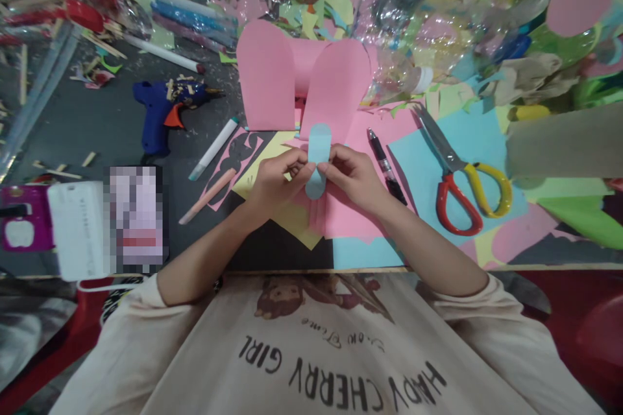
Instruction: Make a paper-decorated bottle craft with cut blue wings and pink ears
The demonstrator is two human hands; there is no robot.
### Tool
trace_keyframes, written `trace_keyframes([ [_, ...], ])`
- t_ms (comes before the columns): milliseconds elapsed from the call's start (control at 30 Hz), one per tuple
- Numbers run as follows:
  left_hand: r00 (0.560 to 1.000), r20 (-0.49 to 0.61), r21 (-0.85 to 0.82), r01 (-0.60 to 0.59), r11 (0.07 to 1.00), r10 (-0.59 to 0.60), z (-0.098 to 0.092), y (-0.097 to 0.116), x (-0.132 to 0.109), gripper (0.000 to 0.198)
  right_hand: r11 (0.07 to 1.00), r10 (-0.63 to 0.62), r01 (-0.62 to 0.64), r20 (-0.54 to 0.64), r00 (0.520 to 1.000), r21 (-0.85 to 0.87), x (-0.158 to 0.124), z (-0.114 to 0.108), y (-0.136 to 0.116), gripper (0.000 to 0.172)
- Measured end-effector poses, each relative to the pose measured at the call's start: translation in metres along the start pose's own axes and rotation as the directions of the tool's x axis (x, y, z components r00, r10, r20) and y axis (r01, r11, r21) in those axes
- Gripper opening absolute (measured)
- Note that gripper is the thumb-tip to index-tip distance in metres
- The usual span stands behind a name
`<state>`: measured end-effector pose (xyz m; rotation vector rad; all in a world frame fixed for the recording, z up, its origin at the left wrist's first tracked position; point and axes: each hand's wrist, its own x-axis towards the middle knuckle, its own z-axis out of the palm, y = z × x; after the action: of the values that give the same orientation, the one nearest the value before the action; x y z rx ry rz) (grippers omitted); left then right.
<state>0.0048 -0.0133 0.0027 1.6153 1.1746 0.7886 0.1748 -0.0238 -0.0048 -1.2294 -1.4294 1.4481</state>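
Note:
A light-blue paper strip with rounded ends (pixel 320 142) is held upright between my two hands, above pink and yellow sheets. My left hand (pixel 281 176) pinches its left edge with thumb and fingers. From the other side, my right hand (pixel 354 175) grips the right edge, the two thumbs almost meeting at the strip's middle. Just beyond the strip stands a folded pink paper piece with rounded tops (pixel 267 74). A black pen (pixel 384 159) lies to the right of my right hand, on pink paper (pixel 357 207).
Scissors with red and yellow handles (pixel 457 168) rest on blue paper (pixel 496 136) at right. On the left lie a blue glue gun (pixel 154 110), a marker (pixel 213 149), a peach pen (pixel 208 196) and a phone (pixel 139 215). Plastic bottles and paper scraps crowd the back.

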Motion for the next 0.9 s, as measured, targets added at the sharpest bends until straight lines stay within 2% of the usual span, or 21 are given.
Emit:
trace_keyframes([
  [367, 1.0, 0.01, 0.006, -0.029, 1.0, 0.029, 0.0001, -0.0002, 0.0002, 0.029, 1.0, 0.006, -0.006, 0.02, 1.0, -0.017, -0.0002, -0.0019, -0.0014, 0.049],
  [500, 1.0, 0.002, -0.045, 0.025, 0.999, -0.025, 0.0004, 0.0007, 0.0003, 0.025, 0.999, 0.009, -0.01, 0.013, 1.0, 0.043, -0.0003, -0.0004, -0.0034, 0.053],
  [667, 0.998, -0.013, -0.063, 0.067, 0.996, -0.068, -0.0003, 0.0032, 0.0003, 0.022, 0.996, 0.004, -0.006, 0.015, 1.0, 0.089, 0.0004, 0.0005, -0.0036, 0.051],
  [767, 0.999, -0.029, -0.024, 0.037, 0.999, -0.038, -0.0003, 0.002, 0.0001, 0.022, 0.998, 0.0, 0.0, 0.009, 1.0, 0.057, 0.0008, -0.0001, -0.0013, 0.051],
  [900, 0.999, 0.004, -0.014, -0.035, 0.999, 0.035, 0.0004, -0.0034, -0.0014, 0.024, 1.0, -0.024, 0.024, 0.018, 1.0, 0.005, 0.001, -0.0007, -0.0008, 0.052],
])
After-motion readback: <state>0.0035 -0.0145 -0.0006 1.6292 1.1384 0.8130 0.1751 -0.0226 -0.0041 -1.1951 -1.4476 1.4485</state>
